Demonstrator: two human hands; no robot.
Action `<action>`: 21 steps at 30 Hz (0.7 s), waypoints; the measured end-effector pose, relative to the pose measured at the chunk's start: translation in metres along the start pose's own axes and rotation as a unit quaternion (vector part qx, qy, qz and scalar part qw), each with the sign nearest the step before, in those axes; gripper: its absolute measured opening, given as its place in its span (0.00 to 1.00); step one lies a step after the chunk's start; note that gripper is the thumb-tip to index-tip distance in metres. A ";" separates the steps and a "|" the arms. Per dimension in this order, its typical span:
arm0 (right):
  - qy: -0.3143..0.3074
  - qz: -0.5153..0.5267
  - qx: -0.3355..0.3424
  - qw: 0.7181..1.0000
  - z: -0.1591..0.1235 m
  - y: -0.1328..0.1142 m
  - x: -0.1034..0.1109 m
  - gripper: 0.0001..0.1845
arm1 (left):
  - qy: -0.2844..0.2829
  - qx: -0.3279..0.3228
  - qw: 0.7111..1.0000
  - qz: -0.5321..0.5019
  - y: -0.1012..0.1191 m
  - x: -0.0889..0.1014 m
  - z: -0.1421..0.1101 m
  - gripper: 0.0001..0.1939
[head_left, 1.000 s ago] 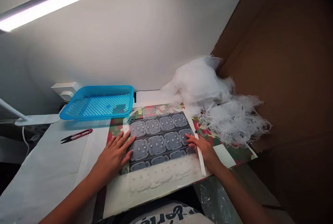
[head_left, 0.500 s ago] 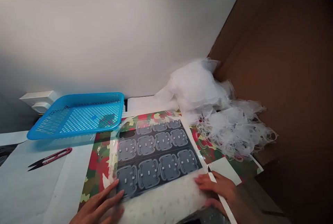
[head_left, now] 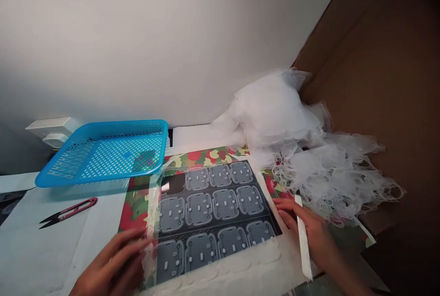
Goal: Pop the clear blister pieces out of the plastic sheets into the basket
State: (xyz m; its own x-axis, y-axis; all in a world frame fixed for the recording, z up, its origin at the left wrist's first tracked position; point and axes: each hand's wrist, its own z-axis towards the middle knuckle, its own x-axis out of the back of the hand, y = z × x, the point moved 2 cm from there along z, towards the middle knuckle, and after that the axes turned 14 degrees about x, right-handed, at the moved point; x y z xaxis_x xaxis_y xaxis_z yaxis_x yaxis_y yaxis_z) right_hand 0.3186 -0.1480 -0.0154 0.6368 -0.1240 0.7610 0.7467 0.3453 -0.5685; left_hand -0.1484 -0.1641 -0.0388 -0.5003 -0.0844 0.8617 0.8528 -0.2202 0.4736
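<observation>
A dark sheet [head_left: 213, 222] carries rows of rounded grey clear-edged pieces, with a plain dark gap at its upper left corner. Pale translucent film [head_left: 223, 271] runs along its near side. My left hand [head_left: 113, 259], slightly blurred, has its fingers stretched toward the sheet's left border, and nothing shows in them. By the right border, my right hand [head_left: 305, 225] holds a slim white tool [head_left: 304, 241] with a dark tip, lying across the hand. Its exact kind is unclear. The fingertips of that hand are at the sheet's edge.
A blue mesh basket [head_left: 120, 151] stands at the back left, with red-handled thread snips [head_left: 68, 212] in front. White gauzy pouches [head_left: 278, 108] with looped strings are heaped at the back right, against a brown cardboard panel [head_left: 388, 85]. Camouflage-patterned covering [head_left: 137, 204] lies under the sheet.
My left fingers have moved off the dark sheet toward its left border. My right hand has shifted right and up along the right edge, still holding the white tool. The view has shifted slightly.
</observation>
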 end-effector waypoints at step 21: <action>0.072 -0.074 0.090 0.991 0.124 0.001 -0.038 0.14 | -0.042 -0.009 0.939 0.340 0.113 0.008 0.147 0.19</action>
State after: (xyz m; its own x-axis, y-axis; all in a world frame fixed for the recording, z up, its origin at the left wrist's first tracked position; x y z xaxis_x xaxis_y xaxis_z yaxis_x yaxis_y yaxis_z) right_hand 0.2707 -0.0276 -0.0062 0.5535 -0.3125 0.7720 0.7956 0.4724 -0.3792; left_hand -0.0337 -0.0474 0.0486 0.1739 -0.1354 0.9754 0.9678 -0.1595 -0.1946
